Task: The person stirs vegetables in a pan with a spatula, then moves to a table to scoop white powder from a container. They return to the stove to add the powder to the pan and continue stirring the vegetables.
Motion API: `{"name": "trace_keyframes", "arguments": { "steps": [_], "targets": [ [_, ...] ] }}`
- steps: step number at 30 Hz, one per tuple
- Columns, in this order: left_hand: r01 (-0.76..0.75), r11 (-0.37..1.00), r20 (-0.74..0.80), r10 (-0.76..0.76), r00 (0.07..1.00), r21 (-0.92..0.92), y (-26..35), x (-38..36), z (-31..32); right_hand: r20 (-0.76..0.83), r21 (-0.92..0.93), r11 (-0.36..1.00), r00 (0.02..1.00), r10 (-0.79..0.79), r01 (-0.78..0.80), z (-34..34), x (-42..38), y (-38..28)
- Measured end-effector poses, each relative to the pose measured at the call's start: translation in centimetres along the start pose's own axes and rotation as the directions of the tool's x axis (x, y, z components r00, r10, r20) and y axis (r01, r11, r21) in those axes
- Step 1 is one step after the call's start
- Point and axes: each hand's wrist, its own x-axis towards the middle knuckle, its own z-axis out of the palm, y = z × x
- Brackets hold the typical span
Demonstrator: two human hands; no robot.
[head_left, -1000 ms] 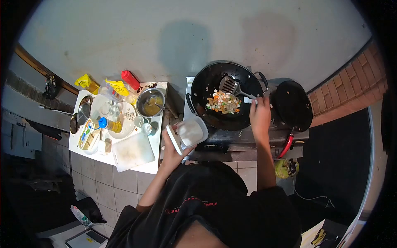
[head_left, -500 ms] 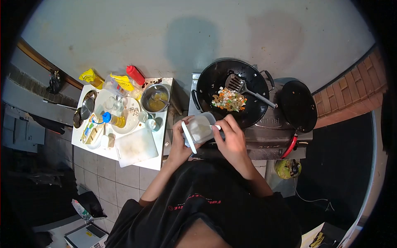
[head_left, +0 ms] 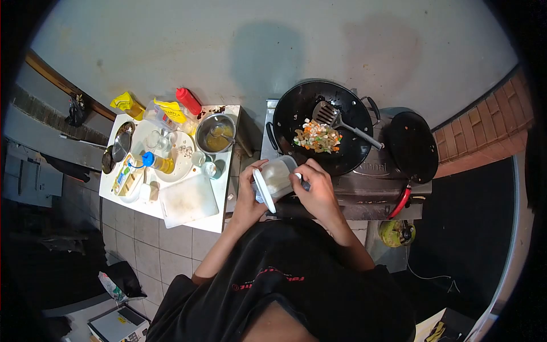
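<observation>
A clear plastic container with its white hinged lid hanging open is held in front of my chest, just short of the stove. My left hand grips it from the left, under the lid. My right hand holds its right side, fingers curled on the rim. Behind it a black wok sits on the stove with chopped mixed vegetables inside. A slotted metal spatula rests in the wok, its handle pointing right, with no hand on it.
A black lid covers the right burner. Left of the stove stands a white table with a cutting board, a steel bowl of yellow liquid, a red sauce bottle, an oil bottle and several small dishes.
My right hand let go of the spatula handle and came back to the container; the spatula stays in the wok. Both hands now hold the container closer to the wok.
</observation>
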Motion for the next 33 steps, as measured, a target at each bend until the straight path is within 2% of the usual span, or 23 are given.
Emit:
{"name": "trace_keyframes", "arguments": {
  "steps": [3,7,9,11,13,15,21,25,26,27,28,29,31,32,33],
  "targets": [
    [0.001,0.994,-0.029,-0.004,1.000,-0.106,-0.5,-0.1,0.2,-0.009,-0.022,0.999,1.000,-0.028,0.027,0.2,-0.2,0.2],
    [0.000,0.998,-0.018,-0.001,1.000,-0.058,0.1,0.1,0.2,0.007,0.050,0.995,0.996,0.084,-0.084,-0.4,-0.3,0.8],
    [-0.006,1.000,-0.013,0.006,1.000,-0.025,0.2,0.2,0.3,0.041,0.148,0.972,0.983,0.179,-0.183,-1.0,-0.2,1.3],
    [-0.006,1.000,-0.021,0.006,1.000,-0.007,0.0,0.1,0.3,0.039,0.191,0.965,0.984,0.175,-0.179,-1.3,-0.2,2.2],
    [0.004,1.000,-0.025,-0.004,1.000,0.001,0.1,0.1,0.2,0.028,0.340,0.917,0.977,0.211,-0.208,-1.8,0.1,2.5],
    [0.014,1.000,-0.029,-0.014,0.999,0.010,0.1,0.1,0.2,0.019,0.319,0.929,0.981,0.193,-0.189,-2.4,0.3,2.8],
    [0.083,0.997,-0.038,-0.083,0.996,-0.005,0.8,-0.2,0.0,-0.045,0.335,0.909,0.959,0.278,-0.248,-5.0,1.5,2.5],
    [0.106,0.989,-0.051,-0.112,0.992,-0.103,0.5,-0.8,0.0,-0.238,0.345,0.917,0.927,0.291,-0.199,-7.4,4.3,3.8],
    [0.116,0.986,-0.059,-0.123,0.991,-0.117,0.5,-0.9,0.0,-0.330,0.137,0.983,0.930,0.158,-0.119,-7.9,5.4,6.0],
    [0.112,0.987,-0.056,-0.119,0.991,-0.119,0.4,-1.0,0.0,-0.391,-0.085,0.995,0.920,0.009,-0.046,-8.0,6.4,8.3],
    [0.118,0.986,-0.063,-0.126,0.990,-0.120,0.3,-1.1,0.0,-0.405,-0.361,0.931,0.909,-0.101,-0.058,-8.1,7.0,8.9],
    [0.124,0.985,-0.069,-0.133,0.989,-0.122,0.0,-1.3,0.0,-0.465,-0.616,0.773,0.863,-0.198,-0.155,-7.2,7.4,10.1],
    [0.117,0.990,-0.066,-0.122,0.990,-0.083,-0.5,-1.6,-0.1,-0.467,-0.696,0.669,0.873,-0.143,-0.262,-6.9,7.4,12.0],
    [0.110,0.990,-0.073,-0.116,0.991,-0.083,-0.5,-1.6,-0.1,-0.468,-0.698,0.668,0.870,-0.154,-0.257,-7.1,7.4,12.1],
    [0.109,0.991,-0.081,-0.116,0.990,-0.083,-0.6,-1.6,-0.2,-0.520,-0.635,0.702,0.851,-0.080,-0.322,-7.4,6.8,11.0]
  ]
}}
